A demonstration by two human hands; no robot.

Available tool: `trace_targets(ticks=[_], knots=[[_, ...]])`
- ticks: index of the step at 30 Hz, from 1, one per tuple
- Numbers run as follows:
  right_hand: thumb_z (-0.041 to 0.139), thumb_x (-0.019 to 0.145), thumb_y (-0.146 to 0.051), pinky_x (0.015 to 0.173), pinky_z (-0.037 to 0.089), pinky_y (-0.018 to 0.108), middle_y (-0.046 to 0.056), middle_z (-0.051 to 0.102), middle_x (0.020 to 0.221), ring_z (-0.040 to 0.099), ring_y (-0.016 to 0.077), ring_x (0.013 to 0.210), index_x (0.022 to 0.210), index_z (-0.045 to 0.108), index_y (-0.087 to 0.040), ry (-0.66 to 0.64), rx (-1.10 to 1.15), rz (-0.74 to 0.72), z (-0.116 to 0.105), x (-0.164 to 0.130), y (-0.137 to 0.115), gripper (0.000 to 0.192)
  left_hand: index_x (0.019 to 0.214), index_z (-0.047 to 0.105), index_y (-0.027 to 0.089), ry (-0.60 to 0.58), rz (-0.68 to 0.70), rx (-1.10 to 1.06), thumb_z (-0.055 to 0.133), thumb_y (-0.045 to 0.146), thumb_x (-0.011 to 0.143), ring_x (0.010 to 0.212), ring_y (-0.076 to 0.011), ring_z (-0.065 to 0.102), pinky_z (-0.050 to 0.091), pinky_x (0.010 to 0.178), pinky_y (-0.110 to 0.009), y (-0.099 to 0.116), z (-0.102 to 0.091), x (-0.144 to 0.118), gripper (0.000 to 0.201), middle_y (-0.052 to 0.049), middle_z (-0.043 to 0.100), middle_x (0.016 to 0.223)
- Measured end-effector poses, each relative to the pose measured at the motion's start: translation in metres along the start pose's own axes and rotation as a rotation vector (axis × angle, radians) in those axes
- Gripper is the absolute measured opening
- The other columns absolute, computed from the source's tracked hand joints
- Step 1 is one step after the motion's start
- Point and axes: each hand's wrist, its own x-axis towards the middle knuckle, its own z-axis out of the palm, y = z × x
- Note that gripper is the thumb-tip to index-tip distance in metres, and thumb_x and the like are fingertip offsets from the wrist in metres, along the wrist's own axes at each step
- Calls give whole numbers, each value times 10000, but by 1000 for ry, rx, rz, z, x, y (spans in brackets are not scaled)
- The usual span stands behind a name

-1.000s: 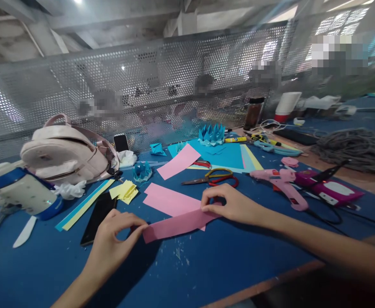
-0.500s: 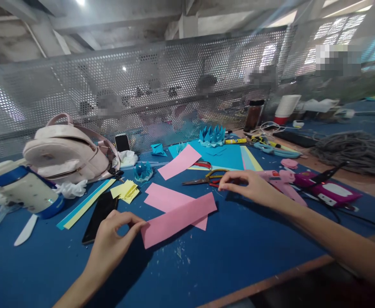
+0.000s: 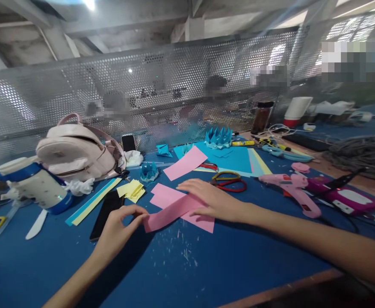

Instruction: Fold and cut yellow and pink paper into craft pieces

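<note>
Both hands were on a pink paper strip at the craft table

The left hand had thumb and fingertips pinched together on the near left end of the pink strip, while the right hand lay flat on its far end, fingers stretched out and close together, pressing it down onto a second pink sheet on the blue tabletop. Scissors with yellow and red handles sat just beyond the right hand, a black phone just left of the left hand, a pink glue gun off to the right, and a pale pink backpack back left by the mesh screen
</note>
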Motion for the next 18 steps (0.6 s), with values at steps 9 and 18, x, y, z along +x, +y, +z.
trace_targets(ticks=[9,18], knots=[[474,977,-380,800,396,349,78,654,896,546,212,885,881,613,-172,167,55,75,37,19,14,267,1447,381,144,322,114,703,365,551,952,1293,-412,445,324,1031,-586,-35,-21,8,641,-208,437,1461],[463,974,-433,755,387,330,57,617,825,520,196,803,823,587,-181,231,151,136,38,18,15,319,1545,115,199,96,37,760,325,541,977,1339,-375,421,318,1047,-582,-60,-2,3,695,-201,381,1504]])
